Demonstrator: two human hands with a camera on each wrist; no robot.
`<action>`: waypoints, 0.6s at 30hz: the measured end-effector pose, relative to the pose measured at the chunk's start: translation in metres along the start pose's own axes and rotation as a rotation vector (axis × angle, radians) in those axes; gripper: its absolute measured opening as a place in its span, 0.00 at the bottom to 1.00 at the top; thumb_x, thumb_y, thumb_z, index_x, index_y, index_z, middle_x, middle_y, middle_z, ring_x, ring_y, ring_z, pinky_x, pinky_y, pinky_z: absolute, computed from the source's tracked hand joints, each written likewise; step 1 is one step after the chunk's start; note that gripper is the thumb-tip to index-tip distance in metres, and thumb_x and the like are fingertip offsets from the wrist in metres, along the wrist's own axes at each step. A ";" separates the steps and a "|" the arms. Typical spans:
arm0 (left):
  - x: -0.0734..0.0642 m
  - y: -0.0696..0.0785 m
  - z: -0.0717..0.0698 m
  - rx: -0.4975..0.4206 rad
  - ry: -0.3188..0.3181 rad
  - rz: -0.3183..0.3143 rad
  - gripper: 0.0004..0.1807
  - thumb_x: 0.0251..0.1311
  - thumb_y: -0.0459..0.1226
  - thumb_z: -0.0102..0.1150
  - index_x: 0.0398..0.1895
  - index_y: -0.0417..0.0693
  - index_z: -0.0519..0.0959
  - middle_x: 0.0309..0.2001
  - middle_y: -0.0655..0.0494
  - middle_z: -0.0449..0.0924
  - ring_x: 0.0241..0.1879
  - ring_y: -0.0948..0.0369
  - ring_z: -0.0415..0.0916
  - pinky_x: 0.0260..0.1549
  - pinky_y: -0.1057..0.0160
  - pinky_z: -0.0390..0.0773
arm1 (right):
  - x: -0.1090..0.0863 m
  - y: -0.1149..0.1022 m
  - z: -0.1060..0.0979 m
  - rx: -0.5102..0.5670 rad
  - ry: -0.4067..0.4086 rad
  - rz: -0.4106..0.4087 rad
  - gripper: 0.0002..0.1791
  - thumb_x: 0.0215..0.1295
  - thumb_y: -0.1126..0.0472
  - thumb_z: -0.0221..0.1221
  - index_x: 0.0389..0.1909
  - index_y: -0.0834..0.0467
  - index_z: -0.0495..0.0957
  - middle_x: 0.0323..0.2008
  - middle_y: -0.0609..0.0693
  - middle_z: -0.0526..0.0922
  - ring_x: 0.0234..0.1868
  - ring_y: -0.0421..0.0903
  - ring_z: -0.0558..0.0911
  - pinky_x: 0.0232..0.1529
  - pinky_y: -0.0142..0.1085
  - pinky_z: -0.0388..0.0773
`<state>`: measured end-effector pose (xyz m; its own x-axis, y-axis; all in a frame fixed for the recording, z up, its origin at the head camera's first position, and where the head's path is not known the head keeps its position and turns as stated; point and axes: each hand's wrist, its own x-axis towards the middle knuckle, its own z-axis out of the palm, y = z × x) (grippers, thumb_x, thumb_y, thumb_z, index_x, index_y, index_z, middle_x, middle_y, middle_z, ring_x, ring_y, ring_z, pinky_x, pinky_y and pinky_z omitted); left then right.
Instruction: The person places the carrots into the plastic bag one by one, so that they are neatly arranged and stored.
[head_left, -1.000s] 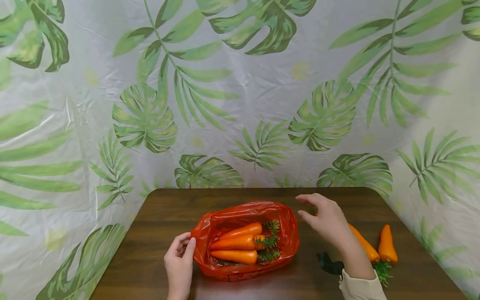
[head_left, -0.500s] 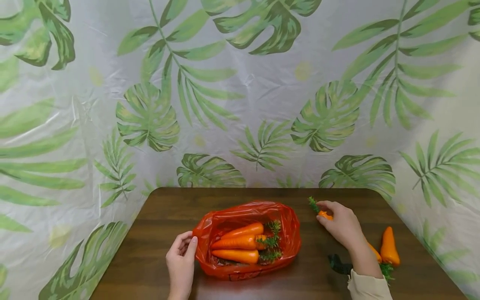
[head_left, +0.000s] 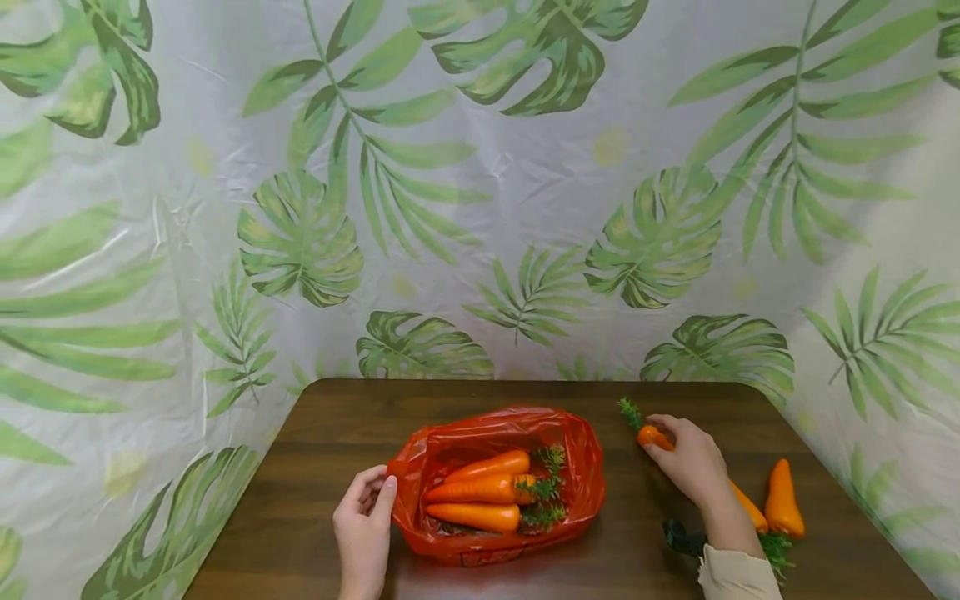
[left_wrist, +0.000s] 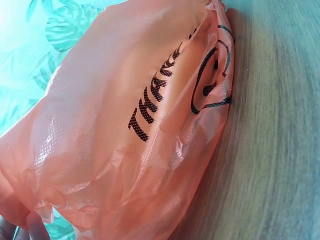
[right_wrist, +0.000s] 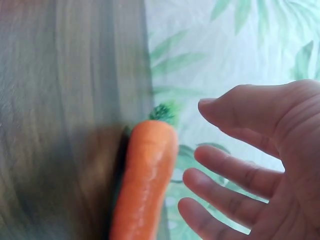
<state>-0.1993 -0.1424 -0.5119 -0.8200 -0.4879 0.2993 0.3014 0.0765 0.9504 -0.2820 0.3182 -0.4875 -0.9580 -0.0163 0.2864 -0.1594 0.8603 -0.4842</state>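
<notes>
A red plastic bag [head_left: 590, 479] stands wide-mouthed in mid-table in the head view, three carrots [head_left: 480, 488] with green tops inside. My left hand [head_left: 362, 521] pinches its left rim; in the left wrist view fingertips [left_wrist: 32, 227] show at the bag's lower corner, beside printed black lettering. Right of the bag, my right hand [head_left: 692, 467] hovers around the top of another carrot [head_left: 654, 437], its green tuft pointing away. The right wrist view shows that carrot [right_wrist: 146, 175] on the table, with the loosely bent fingers [right_wrist: 230, 167] apart from it.
Two more carrots lie at the right: one upper carrot [head_left: 783, 500] and one partly under the right forearm [head_left: 748, 507]. A dark curved object [head_left: 681, 538], its kind unclear, sits left of the sleeve [head_left: 738, 575]. Behind the wooden table [head_left: 337, 417] hangs a leaf-patterned sheet [head_left: 525, 208].
My right hand has moved down and right from above the table behind the bag to the carrot at the right. The left hand keeps its hold on the bag's rim.
</notes>
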 end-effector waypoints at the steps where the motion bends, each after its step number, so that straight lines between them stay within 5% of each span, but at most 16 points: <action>1: 0.000 0.000 0.000 -0.002 -0.001 0.002 0.08 0.64 0.34 0.67 0.44 0.43 0.84 0.33 0.46 0.83 0.31 0.59 0.79 0.29 0.68 0.80 | 0.000 0.002 0.001 -0.003 -0.001 0.006 0.25 0.63 0.59 0.67 0.61 0.58 0.77 0.54 0.65 0.80 0.51 0.67 0.78 0.46 0.63 0.75; 11: 0.001 0.001 -0.001 -0.009 -0.009 0.019 0.08 0.64 0.34 0.68 0.44 0.43 0.84 0.33 0.47 0.84 0.32 0.59 0.80 0.30 0.68 0.80 | 0.001 0.018 0.012 -0.038 -0.064 0.067 0.32 0.59 0.57 0.69 0.64 0.60 0.74 0.51 0.68 0.80 0.41 0.63 0.80 0.35 0.56 0.76; 18: 0.001 0.002 -0.002 -0.009 -0.009 0.023 0.08 0.64 0.34 0.68 0.44 0.43 0.84 0.33 0.46 0.83 0.31 0.59 0.79 0.29 0.68 0.79 | 0.001 0.021 0.019 -0.039 -0.117 0.088 0.34 0.57 0.57 0.71 0.65 0.61 0.73 0.49 0.67 0.82 0.44 0.65 0.81 0.41 0.60 0.76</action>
<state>-0.1986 -0.1445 -0.5095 -0.8172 -0.4779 0.3221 0.3246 0.0802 0.9424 -0.2908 0.3267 -0.5138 -0.9894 0.0026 0.1453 -0.0667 0.8800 -0.4702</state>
